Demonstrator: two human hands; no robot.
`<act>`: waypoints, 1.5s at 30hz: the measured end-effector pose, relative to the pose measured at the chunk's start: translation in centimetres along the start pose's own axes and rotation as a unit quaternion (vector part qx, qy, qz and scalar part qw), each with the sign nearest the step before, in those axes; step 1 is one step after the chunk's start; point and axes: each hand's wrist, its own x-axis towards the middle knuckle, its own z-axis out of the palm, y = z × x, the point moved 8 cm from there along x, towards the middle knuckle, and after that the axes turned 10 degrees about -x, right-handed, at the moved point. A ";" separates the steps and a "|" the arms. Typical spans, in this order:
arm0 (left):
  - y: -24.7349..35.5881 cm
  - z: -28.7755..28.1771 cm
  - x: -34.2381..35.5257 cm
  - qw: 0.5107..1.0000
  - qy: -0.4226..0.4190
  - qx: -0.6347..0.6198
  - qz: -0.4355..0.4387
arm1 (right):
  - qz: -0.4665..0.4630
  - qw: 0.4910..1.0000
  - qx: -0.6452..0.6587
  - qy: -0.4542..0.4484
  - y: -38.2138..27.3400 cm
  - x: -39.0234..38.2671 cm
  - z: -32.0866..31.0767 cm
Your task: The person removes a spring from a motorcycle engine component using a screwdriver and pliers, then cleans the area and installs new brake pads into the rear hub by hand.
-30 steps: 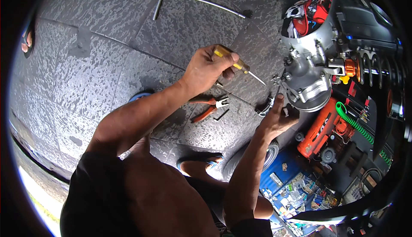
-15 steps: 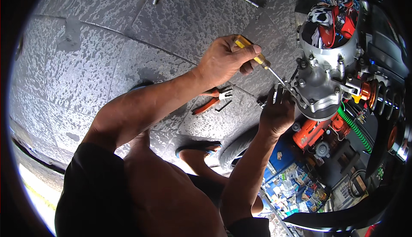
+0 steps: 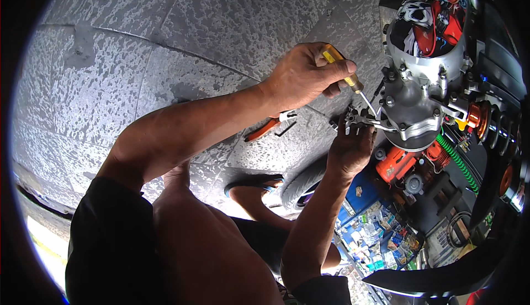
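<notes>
My left hand (image 3: 306, 78) is clamped on the screwdriver (image 3: 345, 73), tip angled at the engine (image 3: 419, 92) fitting. My right hand (image 3: 349, 147) pinches a small part (image 3: 358, 119) there, steadying it.

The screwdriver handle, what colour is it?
Yellow; the screwdriver handle shows best in the head view.

Daylight is falling evenly over the scene, bright but not harsh. It is catching the top of the left hand (image 3: 309, 78) and forearm, leaving their undersides darker. Below the right hand (image 3: 349, 151), the person's torso and dark clothing are sitting in deep shade. Right of both hands, the silver engine casing (image 3: 419, 84) is throwing small glints. Focus is holding sharp around the hands. Farther out, straight floor seams (image 3: 165, 34) are bending, and the circular rim is fading into black.
</notes>
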 end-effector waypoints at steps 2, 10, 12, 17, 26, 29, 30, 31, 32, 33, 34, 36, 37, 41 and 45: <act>-0.5 0.2 0.1 1.000 -0.004 0.010 -0.011 | -0.006 1.000 -0.012 0.000 -0.3 0.1 0.2; -1.8 1.1 -0.2 1.000 -0.022 0.009 -0.015 | 0.010 1.000 -0.014 -0.020 -0.2 -0.2 0.7; -1.8 1.5 -0.4 0.999 -0.028 0.019 -0.013 | 0.011 0.999 -0.019 -0.025 -0.4 -0.3 0.7; -2.0 2.3 -0.7 0.998 -0.052 0.018 -0.031 | 0.009 0.999 -0.017 -0.033 -0.4 -0.4 0.7; -2.2 2.3 -0.8 0.998 -0.046 0.032 -0.027 | 0.011 0.999 -0.009 -0.035 -0.4 -0.3 0.6; -2.5 1.9 -0.6 0.999 -0.037 0.033 -0.020 | 0.015 0.999 -0.019 -0.035 -0.2 -0.2 0.4; -2.7 1.8 -0.6 0.999 -0.037 0.033 -0.020 | 0.015 0.999 -0.019 -0.036 -0.2 -0.2 0.4; -2.7 1.7 -0.5 0.999 -0.034 0.018 -0.013 | 0.012 0.999 -0.018 -0.034 -0.2 -0.1 0.5; -2.7 1.6 -0.6 0.999 -0.031 0.003 -0.007 | 0.009 0.999 -0.017 -0.032 -0.2 -0.2 0.5; -2.6 1.5 -0.6 1.000 -0.030 0.003 -0.007 | 0.010 0.999 -0.017 -0.033 -0.1 -0.1 0.6; -2.6 1.4 -0.6 1.000 -0.031 -0.002 -0.005 | 0.012 0.999 -0.013 -0.034 0.1 -0.1 0.6; -2.5 2.1 -0.5 0.999 -0.037 -0.006 -0.006 | 0.010 0.999 -0.010 -0.031 -0.1 -0.1 0.4; -2.5 2.3 -0.5 0.999 -0.034 0.017 -0.010 | 0.011 0.999 -0.002 -0.033 -0.2 -0.2 0.3; -2.6 2.7 -0.6 0.999 -0.030 -0.041 0.003 | 0.009 1.000 0.001 -0.027 -0.1 -0.2 0.3; -2.5 2.7 -1.4 0.998 -0.015 -0.061 0.004 | 0.000 0.999 -0.004 -0.033 0.4 -0.3 0.0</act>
